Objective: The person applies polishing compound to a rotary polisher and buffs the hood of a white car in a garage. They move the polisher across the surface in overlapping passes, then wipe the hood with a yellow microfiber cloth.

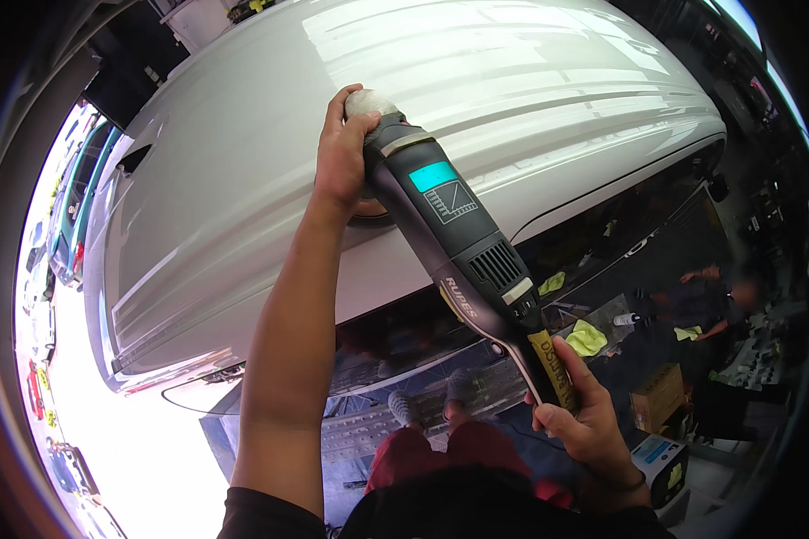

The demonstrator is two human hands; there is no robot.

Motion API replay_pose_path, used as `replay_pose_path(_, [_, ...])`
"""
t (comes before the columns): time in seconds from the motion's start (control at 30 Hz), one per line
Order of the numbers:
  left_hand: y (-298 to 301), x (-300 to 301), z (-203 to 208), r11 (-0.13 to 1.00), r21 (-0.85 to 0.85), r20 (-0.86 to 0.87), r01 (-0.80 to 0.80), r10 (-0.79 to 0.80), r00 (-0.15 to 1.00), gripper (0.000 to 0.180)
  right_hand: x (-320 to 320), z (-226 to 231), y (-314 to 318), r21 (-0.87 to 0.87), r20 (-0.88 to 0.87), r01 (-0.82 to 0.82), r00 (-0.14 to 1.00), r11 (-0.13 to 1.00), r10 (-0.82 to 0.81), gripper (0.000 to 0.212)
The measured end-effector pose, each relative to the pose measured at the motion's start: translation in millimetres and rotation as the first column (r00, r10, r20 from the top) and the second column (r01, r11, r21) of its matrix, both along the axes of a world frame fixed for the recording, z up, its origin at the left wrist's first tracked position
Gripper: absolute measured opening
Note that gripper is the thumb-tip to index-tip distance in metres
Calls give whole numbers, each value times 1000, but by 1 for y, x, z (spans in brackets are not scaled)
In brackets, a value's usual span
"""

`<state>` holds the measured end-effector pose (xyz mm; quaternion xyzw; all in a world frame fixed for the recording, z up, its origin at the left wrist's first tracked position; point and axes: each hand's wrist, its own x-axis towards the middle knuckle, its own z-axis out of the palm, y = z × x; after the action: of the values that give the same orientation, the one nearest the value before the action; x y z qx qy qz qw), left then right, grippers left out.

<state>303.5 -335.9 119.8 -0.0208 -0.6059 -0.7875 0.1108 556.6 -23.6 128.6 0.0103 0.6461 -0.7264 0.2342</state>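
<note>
A black and grey power polisher (449,216) with a lit turquoise panel lies slantwise across the middle of the view, over the edge of a white vehicle roof (234,153). My left hand (343,148) is wrapped around the pale rounded cap at its head. Under my left wrist shows a sliver of a brownish round pad (369,208); whether it touches the paint is hidden. Around the rear handle, which carries a yellow label (553,368), my right hand (589,427) is closed, thumb and fingers on opposite sides.
My feet stand on a perforated metal platform (368,420) beside the vehicle. Lower right are yellow-green cloths (587,339), a white bottle (626,319) and a cardboard box (658,395). Another person (697,301) is at the right. Parked cars (79,193) stand in bright light outside, left.
</note>
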Motion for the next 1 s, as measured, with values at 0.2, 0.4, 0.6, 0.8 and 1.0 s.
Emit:
replay_pose_path(0.2, [-29, 10, -17, 999, -22, -81, 33, -35, 996, 58, 4, -20, -19, 197, -132, -164, 973, 967, 192, 83])
replay_pose_path(0.4, [-57, 52, -18, 999, -12, -59, -47, 46, 997, 62, 8, -31, -38, 254, -189, -328, 906, 910, 380, 87])
replay_pose_path(0.6, [-41, 46, -16, 997, -10, -49, -72, 72, 996, 64, -6, -41, -21, 232, -155, -340, 912, 911, 380, 84])
replay_pose_path(0.8, [40, -3, -16, 996, -70, -85, -45, 39, 996, 63, -39, -48, 56, 298, -164, -255, 936, 920, 313, 82])
replay_pose_path(1.0, [171, -76, -14, 991, -122, -66, 57, -65, 996, 62, -80, -66, 166, 168, -145, -113, 980, 979, 138, 80])
